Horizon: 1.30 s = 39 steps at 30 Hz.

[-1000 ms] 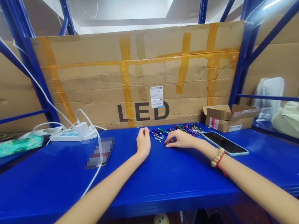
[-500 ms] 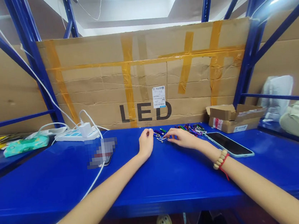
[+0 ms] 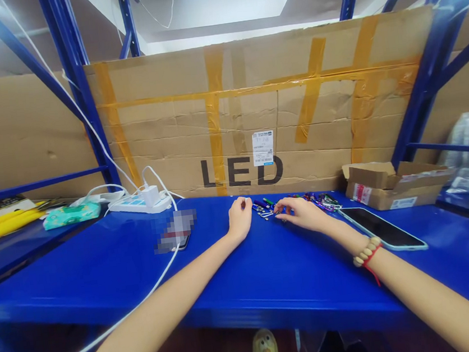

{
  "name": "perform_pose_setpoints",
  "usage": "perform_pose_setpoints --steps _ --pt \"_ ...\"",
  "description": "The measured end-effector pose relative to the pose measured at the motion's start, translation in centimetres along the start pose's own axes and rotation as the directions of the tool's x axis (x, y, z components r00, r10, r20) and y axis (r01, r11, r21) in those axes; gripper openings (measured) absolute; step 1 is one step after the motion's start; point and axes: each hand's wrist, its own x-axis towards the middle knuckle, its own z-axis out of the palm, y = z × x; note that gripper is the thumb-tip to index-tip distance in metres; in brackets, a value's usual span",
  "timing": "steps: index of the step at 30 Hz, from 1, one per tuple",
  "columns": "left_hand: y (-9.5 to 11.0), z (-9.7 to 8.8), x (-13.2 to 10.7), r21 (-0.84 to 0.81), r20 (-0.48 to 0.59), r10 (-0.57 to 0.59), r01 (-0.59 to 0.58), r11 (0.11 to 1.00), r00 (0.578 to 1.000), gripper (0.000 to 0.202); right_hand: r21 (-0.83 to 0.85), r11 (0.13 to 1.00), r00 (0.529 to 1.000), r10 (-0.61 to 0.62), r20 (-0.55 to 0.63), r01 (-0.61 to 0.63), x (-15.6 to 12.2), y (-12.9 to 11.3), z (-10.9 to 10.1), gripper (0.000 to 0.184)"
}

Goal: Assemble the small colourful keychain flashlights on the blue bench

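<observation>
My left hand [image 3: 240,219] is closed above the blue table, its thumb and fingers pressed together. Whatever it may hold is hidden. My right hand [image 3: 302,213] reaches in from the right, palm down, with thumb and fingertips bent together over small silver pieces [image 3: 266,214]. Something small seems to be at those fingertips, too tiny to name. Between the hands lie small shiny blue and green pieces [image 3: 262,204]. A pile of small metallic coloured pieces [image 3: 324,201], purple, red and green among them, spreads behind and beyond my right hand.
Right of the pile lies a phone [image 3: 382,228] with a pale rim, before an open cardboard box [image 3: 396,183]. On the left are a blurred-out phone-like object [image 3: 177,231], a power strip [image 3: 140,202] and a white cable [image 3: 154,289]. A large carton [image 3: 162,133] stands behind.
The view has turned slightly left, so everything sits further right in the picture. My left hand stays closed beside the small pieces; my right hand's fingertips remain low among them.
</observation>
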Motion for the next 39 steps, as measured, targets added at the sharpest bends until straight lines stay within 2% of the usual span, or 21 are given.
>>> perform_pose_setpoints --steps 3,5,7,9,12,16,22,28,31,34,39 --pt "-0.5 0.0 0.2 0.01 0.029 0.044 -0.044 0.999 0.999 0.021 0.037 0.997 0.995 0.072 -0.071 -0.07 0.1 -0.1 -0.1 0.015" --pt "-0.6 0.0 0.2 0.034 0.091 0.115 -0.118 0.992 0.989 0.019 0.112 0.993 0.983 0.064 -0.174 -0.045 0.2 -0.3 -0.2 0.021" --pt "-0.5 0.0 0.1 0.054 0.199 0.215 -0.23 0.972 0.956 0.019 0.191 0.982 0.958 0.059 -0.282 -0.004 0.2 -0.7 -0.4 0.027" --pt "-0.3 0.0 -0.1 0.053 0.324 0.309 -0.344 0.938 0.894 0.02 0.269 0.963 0.932 0.104 -0.346 -0.008 0.3 -1.3 -0.5 0.03" --pt "0.0 -0.1 -0.4 0.024 0.427 0.379 -0.43 0.903 0.821 0.021 0.423 0.906 0.92 0.181 -0.348 -0.018 0.3 -2.2 -0.6 0.03" --pt "-0.1 0.0 -0.5 -0.003 0.428 0.407 -0.449 0.894 0.807 0.022 0.541 0.841 0.947 0.157 -0.281 0.022 0.3 -2.9 -0.6 0.027" --pt "-0.3 0.1 -0.3 -0.004 0.406 0.4 -0.436 0.9 0.822 0.024 0.49 0.872 0.944 0.149 -0.293 0.014 0.2 -3.0 -0.7 0.023" --pt "-0.5 0.1 -0.4 0.039 0.429 0.377 -0.433 0.9 0.821 0.026 0.554 0.833 0.944 0.176 -0.277 0.007 0.4 -2.7 0.2 0.026" --pt "-0.6 0.0 -0.3 0.055 0.436 0.38 -0.446 0.893 0.816 0.027 0.532 0.847 0.95 0.161 -0.267 0.006 0.4 -2.6 0.3 0.027" --pt "-0.7 0.1 -0.3 0.07 0.414 0.438 -0.507 0.859 0.798 0.028 0.409 0.912 0.951 0.107 -0.289 0.021 0.3 -2.8 -0.1 0.024" --pt "-0.6 0.0 -0.5 0.116 0.418 0.506 -0.597 0.794 0.754 0.028 0.108 0.992 0.954 -0.031 -0.299 0.067 -0.2 -3.6 -1.3 0.009"
